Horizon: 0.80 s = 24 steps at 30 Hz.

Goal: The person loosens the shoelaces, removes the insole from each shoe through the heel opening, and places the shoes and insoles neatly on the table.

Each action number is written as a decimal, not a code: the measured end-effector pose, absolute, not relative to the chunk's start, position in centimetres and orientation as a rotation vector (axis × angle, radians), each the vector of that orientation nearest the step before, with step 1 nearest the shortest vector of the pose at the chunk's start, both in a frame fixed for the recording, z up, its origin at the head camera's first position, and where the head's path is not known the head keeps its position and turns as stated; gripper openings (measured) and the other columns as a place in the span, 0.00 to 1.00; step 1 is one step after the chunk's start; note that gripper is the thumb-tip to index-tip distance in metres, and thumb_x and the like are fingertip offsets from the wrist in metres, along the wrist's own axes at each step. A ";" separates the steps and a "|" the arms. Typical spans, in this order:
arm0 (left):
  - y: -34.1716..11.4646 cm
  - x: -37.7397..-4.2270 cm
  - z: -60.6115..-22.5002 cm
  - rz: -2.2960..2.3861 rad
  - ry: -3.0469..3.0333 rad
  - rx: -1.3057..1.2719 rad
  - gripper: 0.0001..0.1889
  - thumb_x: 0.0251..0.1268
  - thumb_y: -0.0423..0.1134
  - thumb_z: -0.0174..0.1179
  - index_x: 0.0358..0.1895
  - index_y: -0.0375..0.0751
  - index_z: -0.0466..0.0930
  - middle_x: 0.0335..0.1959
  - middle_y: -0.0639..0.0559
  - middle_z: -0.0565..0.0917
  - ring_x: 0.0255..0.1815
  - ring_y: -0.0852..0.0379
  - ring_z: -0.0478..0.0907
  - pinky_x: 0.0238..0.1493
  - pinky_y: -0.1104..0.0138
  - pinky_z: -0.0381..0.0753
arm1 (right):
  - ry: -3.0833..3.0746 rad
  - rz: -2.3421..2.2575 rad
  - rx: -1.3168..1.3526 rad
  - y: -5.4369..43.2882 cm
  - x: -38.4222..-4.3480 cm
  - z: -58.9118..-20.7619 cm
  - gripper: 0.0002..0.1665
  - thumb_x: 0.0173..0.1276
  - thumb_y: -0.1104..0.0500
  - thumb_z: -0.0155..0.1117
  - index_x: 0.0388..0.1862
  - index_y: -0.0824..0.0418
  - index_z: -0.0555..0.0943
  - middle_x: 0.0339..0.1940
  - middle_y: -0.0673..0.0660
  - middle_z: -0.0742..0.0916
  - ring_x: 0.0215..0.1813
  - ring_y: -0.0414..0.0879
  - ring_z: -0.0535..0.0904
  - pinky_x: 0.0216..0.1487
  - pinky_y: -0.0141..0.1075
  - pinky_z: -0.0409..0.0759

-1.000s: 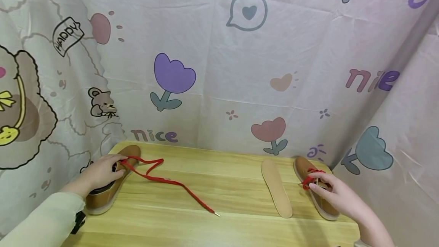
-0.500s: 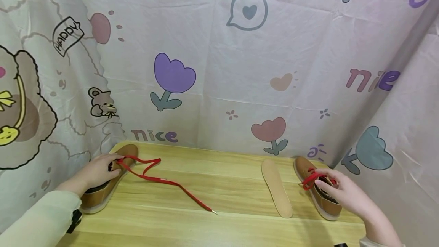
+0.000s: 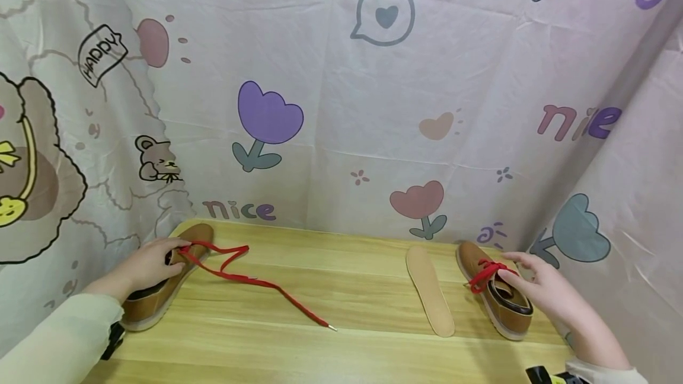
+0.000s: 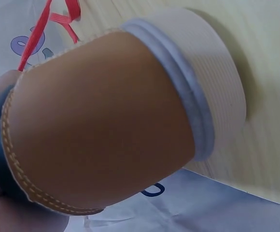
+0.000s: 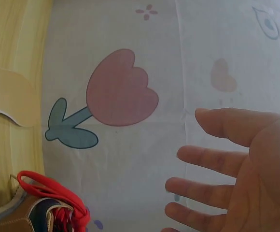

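At the table's left, my left hand (image 3: pixel 146 268) grips a brown leather shoe (image 3: pixel 141 313) around its opening. In the left wrist view the heel of this shoe (image 4: pixel 101 116) fills most of the frame. A loose red shoelace (image 3: pixel 277 287) trails from the shoe across the wood. At the right, my right hand (image 3: pixel 544 286) is raised just above a second brown shoe (image 3: pixel 512 322), holding nothing. Its spread fingers (image 5: pixel 203 193) show in the right wrist view, apart from the shoe. Red lace (image 3: pixel 482 278) lies gathered over that shoe's front.
A tan insole (image 3: pixel 430 292) lies flat on the wooden table (image 3: pixel 320 253), just left of the right shoe. A printed curtain (image 3: pixel 341 105) hangs behind the table and along both sides.
My right hand has lifted off the right shoe and moved up and right, uncovering its opening. My left hand has shifted the left shoe slightly left, its lace dragging along.
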State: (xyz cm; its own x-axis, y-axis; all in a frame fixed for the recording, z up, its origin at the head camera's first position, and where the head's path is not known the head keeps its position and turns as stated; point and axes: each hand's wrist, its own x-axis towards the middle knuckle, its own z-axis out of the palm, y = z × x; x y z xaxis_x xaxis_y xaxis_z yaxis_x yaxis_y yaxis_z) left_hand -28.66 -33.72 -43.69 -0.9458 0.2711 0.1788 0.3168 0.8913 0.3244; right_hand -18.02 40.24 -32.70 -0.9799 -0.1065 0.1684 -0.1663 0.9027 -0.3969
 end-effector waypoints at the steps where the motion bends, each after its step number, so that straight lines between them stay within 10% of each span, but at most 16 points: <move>1: -33.7 -28.7 -43.6 -0.530 -2.929 -0.457 0.28 0.61 0.40 0.68 0.62 0.28 0.76 0.58 0.22 0.75 0.58 0.22 0.69 0.53 0.33 0.72 | -2.933 0.617 0.204 40.3 -18.1 -32.6 0.32 0.75 0.47 0.61 0.66 0.68 0.73 0.63 0.76 0.77 0.58 0.74 0.75 0.47 0.65 0.77; 24: -33.9 -28.5 -43.9 -0.478 -2.899 -0.463 0.32 0.63 0.48 0.68 0.64 0.30 0.74 0.61 0.25 0.74 0.61 0.23 0.67 0.53 0.29 0.67 | -2.940 0.545 0.085 42.3 -19.4 -32.6 0.38 0.72 0.42 0.63 0.68 0.68 0.71 0.68 0.80 0.69 0.66 0.80 0.60 0.55 0.77 0.61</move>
State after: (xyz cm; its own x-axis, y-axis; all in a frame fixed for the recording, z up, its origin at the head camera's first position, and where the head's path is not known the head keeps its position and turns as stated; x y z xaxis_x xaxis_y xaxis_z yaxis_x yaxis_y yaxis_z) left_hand -28.54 -33.91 -43.85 -0.9378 0.2747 0.2123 0.3284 0.9004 0.2853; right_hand -19.40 42.27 -32.62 -0.9870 -0.0282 0.1579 -0.0829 0.9324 -0.3517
